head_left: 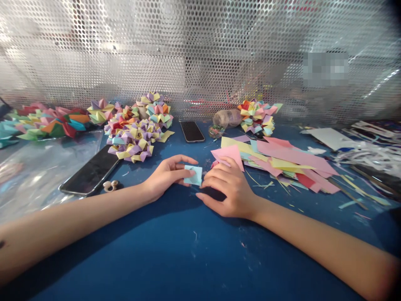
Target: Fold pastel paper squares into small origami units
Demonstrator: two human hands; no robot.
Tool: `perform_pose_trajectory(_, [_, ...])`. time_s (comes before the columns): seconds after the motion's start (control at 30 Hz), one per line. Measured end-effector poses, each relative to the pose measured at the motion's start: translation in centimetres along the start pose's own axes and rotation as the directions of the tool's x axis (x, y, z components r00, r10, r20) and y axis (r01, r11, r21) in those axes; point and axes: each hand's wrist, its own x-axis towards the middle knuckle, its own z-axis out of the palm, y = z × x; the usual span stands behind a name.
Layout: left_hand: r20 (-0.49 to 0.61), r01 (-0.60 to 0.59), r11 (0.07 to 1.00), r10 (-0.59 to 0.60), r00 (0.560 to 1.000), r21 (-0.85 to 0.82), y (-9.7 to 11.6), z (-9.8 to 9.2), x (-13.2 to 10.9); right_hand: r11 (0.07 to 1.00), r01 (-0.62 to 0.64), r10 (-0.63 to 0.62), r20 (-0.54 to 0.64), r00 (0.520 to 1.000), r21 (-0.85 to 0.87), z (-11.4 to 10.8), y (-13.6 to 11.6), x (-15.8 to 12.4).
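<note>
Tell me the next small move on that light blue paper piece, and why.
Probably press the light blue paper piece flat with the right hand: the left hand pinches it on the blue table, and the right fingertips sit at its edge.

Table (188,259) front bare, phone (90,171) left, sheets (282,161) right

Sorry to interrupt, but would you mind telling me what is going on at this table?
A person holds a small pale blue paper square over a blue table. The left hand pinches it; the right hand touches its other edge. Loose coloured sheets lie to the right, folded paper pieces to the left.
</note>
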Motion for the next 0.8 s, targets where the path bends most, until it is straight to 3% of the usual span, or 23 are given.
perform_pose_trajectory(0.17, [0.036, -0.019, 0.999, 0.018, 0.999, 0.050, 0.2, 0.3, -0.2, 0.978, -0.150, 0.163, -0.086, 0.983, 0.143, -0.1, 0.4, 0.1])
perform_pose_trajectory(0.23, [0.063, -0.026, 0.997, 0.022, 0.998, 0.076, 0.3, 0.4, -0.3, 0.970, -0.176, 0.187, -0.050, 0.981, 0.167, -0.1, 0.7, 0.2])
perform_pose_trajectory(0.33, [0.105, -0.033, 0.996, 0.024, 0.994, 0.087, 0.4, 0.5, -0.5, 0.971, -0.125, 0.127, 0.001, 0.992, 0.206, 0.1, 1.1, 0.3])
perform_pose_trajectory(0.5, [0.194, -0.032, 0.993, 0.009, 0.981, 0.113, 0.4, 0.4, -0.6, 0.963, -0.061, 0.071, -0.032, 0.997, 0.263, 0.1, 1.3, 0.3])
perform_pose_trajectory(0.8, [0.248, -0.051, 0.985, 0.008, 0.969, 0.167, 0.2, 0.2, -0.5, 0.953, -0.020, 0.045, -0.074, 0.996, 0.303, 0.0, 1.3, 0.3])
